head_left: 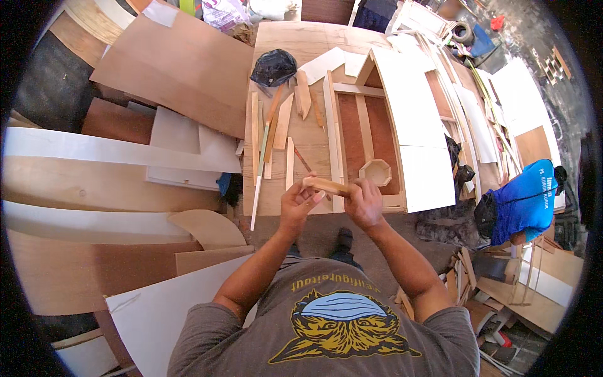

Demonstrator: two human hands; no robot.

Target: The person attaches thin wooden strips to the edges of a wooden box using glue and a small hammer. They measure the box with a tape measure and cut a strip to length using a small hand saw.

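Note:
Between my hands, near the front edge of the worktable (289,41), is a short pale strip of wood (328,186). The fingers of my left hand (298,202) pinch its left end. My right hand (364,202) is closed round its right end. Just beyond my right hand sits an eight-sided, hollow wooden piece (375,171), at the near end of a box-like wooden frame (334,138). The frame has a reddish-brown inner panel (350,119) and a white board (422,119) along its right side. A thin stick (303,160) lies just past my left hand.
Several loose wood offcuts (284,120) and a black plastic bag (274,68) lie on the table's left part. Large boards (182,69) are stacked to the left. On the right, a person in a blue shirt (524,198) bends beside long strips and panels.

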